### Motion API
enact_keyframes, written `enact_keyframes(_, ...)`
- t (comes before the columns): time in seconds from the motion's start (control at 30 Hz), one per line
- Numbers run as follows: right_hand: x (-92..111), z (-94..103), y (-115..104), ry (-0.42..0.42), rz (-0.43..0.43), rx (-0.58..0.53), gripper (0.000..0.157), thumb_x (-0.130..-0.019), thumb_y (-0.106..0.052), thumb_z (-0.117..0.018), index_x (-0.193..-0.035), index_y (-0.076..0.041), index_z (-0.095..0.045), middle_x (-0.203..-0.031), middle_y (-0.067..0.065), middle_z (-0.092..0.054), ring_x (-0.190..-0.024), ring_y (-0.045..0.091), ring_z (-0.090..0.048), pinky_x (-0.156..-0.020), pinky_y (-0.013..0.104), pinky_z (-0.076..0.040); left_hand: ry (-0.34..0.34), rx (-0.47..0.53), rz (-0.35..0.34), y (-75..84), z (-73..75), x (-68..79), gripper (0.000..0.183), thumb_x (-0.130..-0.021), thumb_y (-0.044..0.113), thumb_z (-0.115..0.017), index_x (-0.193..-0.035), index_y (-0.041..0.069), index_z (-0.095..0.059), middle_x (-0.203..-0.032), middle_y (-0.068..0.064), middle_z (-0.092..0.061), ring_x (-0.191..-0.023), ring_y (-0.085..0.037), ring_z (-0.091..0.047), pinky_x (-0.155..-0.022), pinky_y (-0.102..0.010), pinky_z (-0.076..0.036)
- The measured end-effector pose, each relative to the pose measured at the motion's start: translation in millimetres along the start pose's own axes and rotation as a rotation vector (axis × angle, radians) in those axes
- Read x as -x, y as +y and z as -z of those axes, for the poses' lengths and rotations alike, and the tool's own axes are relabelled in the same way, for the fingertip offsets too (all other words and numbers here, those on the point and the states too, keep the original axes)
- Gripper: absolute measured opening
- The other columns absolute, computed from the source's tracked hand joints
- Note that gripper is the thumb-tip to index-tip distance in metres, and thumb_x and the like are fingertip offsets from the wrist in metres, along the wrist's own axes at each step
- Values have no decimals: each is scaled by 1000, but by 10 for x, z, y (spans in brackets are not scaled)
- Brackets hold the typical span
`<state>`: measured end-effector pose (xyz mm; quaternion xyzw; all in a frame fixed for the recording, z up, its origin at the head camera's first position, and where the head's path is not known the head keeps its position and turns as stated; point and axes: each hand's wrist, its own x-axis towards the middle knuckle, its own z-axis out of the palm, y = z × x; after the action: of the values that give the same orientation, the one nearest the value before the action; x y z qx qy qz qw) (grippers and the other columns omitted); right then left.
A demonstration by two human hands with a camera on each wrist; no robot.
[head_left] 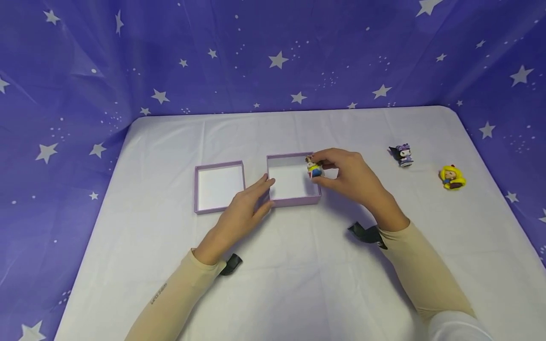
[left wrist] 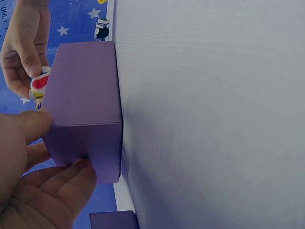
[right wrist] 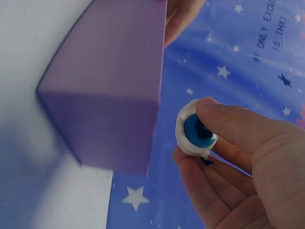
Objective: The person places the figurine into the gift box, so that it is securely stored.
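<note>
An open purple box (head_left: pixel 298 199) with a white inside stands mid-table. My left hand (head_left: pixel 265 193) holds its near left corner, thumb on the front wall and fingers along the left side; the left wrist view shows my left hand (left wrist: pixel 52 148) curled round that box (left wrist: pixel 86 95) corner. My right hand (head_left: pixel 321 166) pinches a small yellow, blue and white figurine (head_left: pixel 314 168) just above the box's right rim. In the right wrist view the figurine (right wrist: pixel 194 129) sits between thumb and fingertips (right wrist: pixel 228 121), beside the box (right wrist: pixel 109 86).
A second shallow purple tray (head_left: pixel 197 189) lies just left of the box. A black and purple figurine (head_left: pixel 403 155) and a yellow figurine (head_left: pixel 452 177) stand on the white table (head_left: pixel 298 284) at the right. A blue starred cloth (head_left: pixel 273 52) surrounds the table.
</note>
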<state>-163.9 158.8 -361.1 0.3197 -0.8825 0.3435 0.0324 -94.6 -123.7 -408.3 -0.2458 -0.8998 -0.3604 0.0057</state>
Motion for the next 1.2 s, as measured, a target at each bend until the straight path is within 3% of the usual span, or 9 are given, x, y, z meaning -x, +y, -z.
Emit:
enact_keyframes(0.37, -190, -262, -190, -103, 82, -26, 39, -77, -13, -84, -112, -7, -67, -111, 2, -68, -89, 14, -66, -80, 30, -55, 1, -2, -3, -17, 11, 6, 54, -96, 23, -64, -144, 5, -47, -150, -18, -39, -133, -26, -44, -108, -38, -37)
enact_keyframes(0.63, -356, -443, -241, -257, 29, 21, 35, -79, -19, -81, -109, -6, -69, -102, 0, -68, -88, 15, -64, -80, 30, -53, -3, -12, 5, -10, 34, 8, 54, -96, 24, -64, -145, 6, -47, -150, -18, -39, -132, -27, -45, -108, -38, -38)
enact_keyframes(0.9, -559, -602, -241, -399, -14, 71, 28, -74, -18, -83, -98, -11, -71, -87, -3, -67, -74, 12, -60, -67, 28, -51, -6, -12, 4, -15, 34, -8, 55, -97, 24, -63, -147, 11, -44, -149, -19, -39, -131, -29, -45, -106, -39, -40)
enact_keyframes(1.2, -703, -757, -258, -522, -84, 94, 29, -72, -18, -88, -91, -9, -68, -86, -2, -67, -79, 14, -63, -70, 29, -53, -8, -4, 6, 3, 32, -11, 55, -96, 20, -64, -146, 7, -45, -149, -20, -39, -132, -29, -44, -106, -39, -40)
